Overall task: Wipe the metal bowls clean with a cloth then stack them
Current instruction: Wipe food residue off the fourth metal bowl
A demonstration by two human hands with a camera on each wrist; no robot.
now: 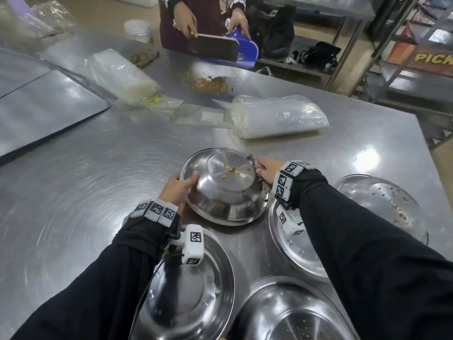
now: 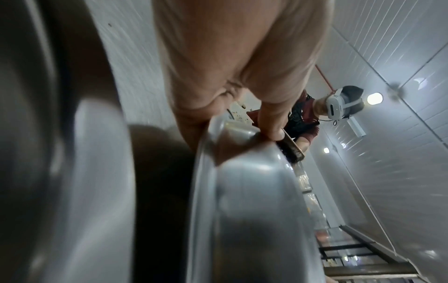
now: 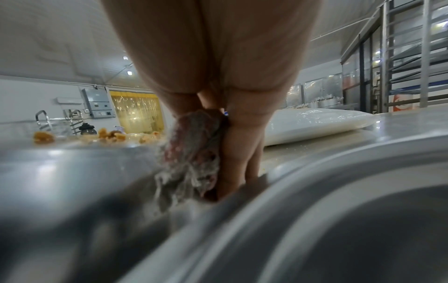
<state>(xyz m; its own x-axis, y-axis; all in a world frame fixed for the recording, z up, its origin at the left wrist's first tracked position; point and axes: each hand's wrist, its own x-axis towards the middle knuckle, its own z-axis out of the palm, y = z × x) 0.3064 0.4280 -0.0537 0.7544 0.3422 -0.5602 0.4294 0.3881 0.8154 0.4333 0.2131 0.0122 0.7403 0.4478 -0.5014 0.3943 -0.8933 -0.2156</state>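
The left hand (image 1: 177, 190) grips the rim of the upturned bowl (image 1: 228, 190). The right hand (image 1: 268, 169) presses the cloth (image 3: 194, 153) on its side. I think it should sweep over the base crumbs, bowl held firm

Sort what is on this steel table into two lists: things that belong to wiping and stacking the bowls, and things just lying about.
Job in hand:
upturned bowl
cloth
left hand
right hand
four other bowls

Lying about:
plastic bag bundles
crumb pile
white tub
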